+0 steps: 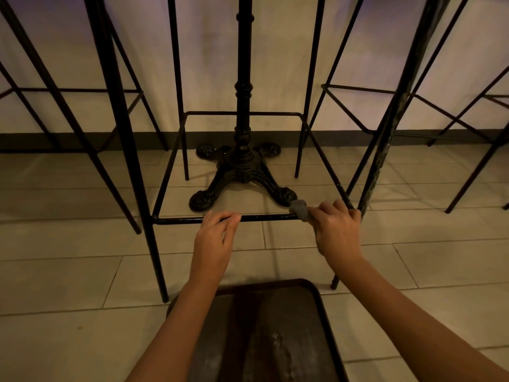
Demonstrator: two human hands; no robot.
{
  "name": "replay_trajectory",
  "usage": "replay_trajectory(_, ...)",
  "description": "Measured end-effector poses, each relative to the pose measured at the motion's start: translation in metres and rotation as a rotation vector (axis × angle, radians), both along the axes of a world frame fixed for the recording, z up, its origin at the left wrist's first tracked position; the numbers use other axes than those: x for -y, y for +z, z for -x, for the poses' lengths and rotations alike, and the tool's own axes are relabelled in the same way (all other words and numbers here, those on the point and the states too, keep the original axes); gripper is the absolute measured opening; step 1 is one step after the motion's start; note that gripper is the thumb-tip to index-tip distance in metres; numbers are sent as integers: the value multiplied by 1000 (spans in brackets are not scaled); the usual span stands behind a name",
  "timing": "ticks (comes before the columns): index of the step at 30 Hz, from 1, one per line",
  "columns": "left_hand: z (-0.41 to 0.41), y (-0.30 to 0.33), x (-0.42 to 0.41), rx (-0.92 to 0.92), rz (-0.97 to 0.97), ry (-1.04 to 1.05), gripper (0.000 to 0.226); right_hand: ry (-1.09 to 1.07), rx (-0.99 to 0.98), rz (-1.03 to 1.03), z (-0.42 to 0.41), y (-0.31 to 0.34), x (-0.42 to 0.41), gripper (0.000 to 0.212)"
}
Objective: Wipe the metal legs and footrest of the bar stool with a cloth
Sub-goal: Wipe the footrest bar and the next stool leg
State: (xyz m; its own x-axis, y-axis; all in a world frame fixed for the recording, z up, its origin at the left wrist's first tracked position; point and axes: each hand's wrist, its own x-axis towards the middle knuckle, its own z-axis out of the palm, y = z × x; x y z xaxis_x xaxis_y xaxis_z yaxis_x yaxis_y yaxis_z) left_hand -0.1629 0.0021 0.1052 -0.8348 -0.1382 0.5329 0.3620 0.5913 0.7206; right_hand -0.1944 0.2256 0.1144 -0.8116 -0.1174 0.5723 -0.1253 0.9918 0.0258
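1. Stool: its front footrest [264, 218] bar runs level between the front legs, just above the tiled floor [68, 285].
2. Right hand [337, 230]: clamped on the cloth [299, 208], wrapped around the bar's right end, beside the right leg [377, 166].
3. Left hand [216, 234]: fingers pinched lightly on the bar near its middle.
4. Handling, judged: the rod is thin, rigid and smooth; the cloth is small, soft and light.
5. Grip: encircle the rod with the cloth and slide. The frame likely shifts easily, so brace it.

The cloth [299, 208] is mostly hidden in the right hand [337, 230]; stool legs [121, 111] leave the top edge.
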Motion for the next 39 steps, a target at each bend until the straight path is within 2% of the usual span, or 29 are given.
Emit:
replay_trajectory(7,-1,-1,-3,-1,-20,1,29,-13,21,72,-3,4,11,29)
replay_trajectory(16,2,-9,5,23,53,-59,33,160,43,136,-9,9,82,31)
replay_trajectory(28,3,-12,7,20,71,-55,43,16,-45,145,-1,-8,8,27)
replay_trajectory(34,1,-11,2,13,23,-37,33,8,-49,187,-1,-6,22,30)
replay_trajectory(39,1,-7,3,25,34,-24,45,97,2,196,-4,1,56,29)
